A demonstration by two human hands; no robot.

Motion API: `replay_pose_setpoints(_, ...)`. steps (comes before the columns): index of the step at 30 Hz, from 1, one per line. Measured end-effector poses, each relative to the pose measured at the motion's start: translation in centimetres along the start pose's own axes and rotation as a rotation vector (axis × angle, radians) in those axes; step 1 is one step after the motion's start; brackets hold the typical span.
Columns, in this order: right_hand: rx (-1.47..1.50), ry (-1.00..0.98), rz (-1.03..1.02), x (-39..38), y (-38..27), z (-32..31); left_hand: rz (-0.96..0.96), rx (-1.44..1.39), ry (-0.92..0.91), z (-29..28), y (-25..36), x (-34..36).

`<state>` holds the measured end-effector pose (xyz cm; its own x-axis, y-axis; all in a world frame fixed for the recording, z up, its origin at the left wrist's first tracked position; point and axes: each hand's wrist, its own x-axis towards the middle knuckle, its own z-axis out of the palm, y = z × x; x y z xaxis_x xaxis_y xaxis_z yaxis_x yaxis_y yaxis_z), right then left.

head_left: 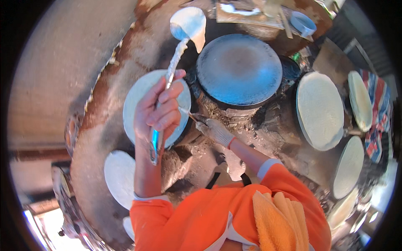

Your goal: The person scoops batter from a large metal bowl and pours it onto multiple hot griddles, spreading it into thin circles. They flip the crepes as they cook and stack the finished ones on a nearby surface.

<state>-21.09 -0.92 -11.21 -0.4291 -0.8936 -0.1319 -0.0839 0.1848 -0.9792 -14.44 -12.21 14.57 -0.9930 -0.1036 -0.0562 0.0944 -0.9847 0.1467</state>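
Observation:
My left hand is closed on the long metal handle of a ladle, raised with its bowl coated in white batter, some hanging from the edge. Below it is a round griddle with a pale layer on it, partly hidden by my hand. My right hand, in a knitted glove, grips a thin tool beside that griddle's right edge; the tool's far end is partly hidden behind my left hand. A dark round griddle with a bare, dusty top sits ahead.
Round griddles with pale layers stand at right and lower left. Further pale rounds line the right, near striped cloth. A blue bowl and wooden board lie at the back. An earthen ledge curves along the left.

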Motion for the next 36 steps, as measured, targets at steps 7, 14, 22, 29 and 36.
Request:
replay_pose_setpoints(7, 0.553, 0.728, 0.238, -3.8, 3.0, -11.5, -0.165, -0.003, -0.06, -3.7, -4.8, 7.4)
replay_pose_setpoints(14, 0.796, 0.871, 0.377, -6.9, 2.9, -16.6, -0.143, 0.362, 0.095, -11.6, -12.9, 16.2)
replay_pose_setpoints(22, 0.769, 0.73, 0.327, -6.6, 3.7, -17.3, 0.213, 2.72, 0.39, -17.0, -9.0, 16.2)
replay_pose_setpoints(29, 0.209, 0.947, 0.214, -4.0, 5.0, -16.6, 0.356, 2.843, 0.189, -18.8, -8.4, 20.2)
replay_pose_setpoints(36, -0.182, 0.937, 0.246, -2.5, 3.8, -15.9, 0.274, 2.626, 0.344, -18.8, -4.4, 22.2)
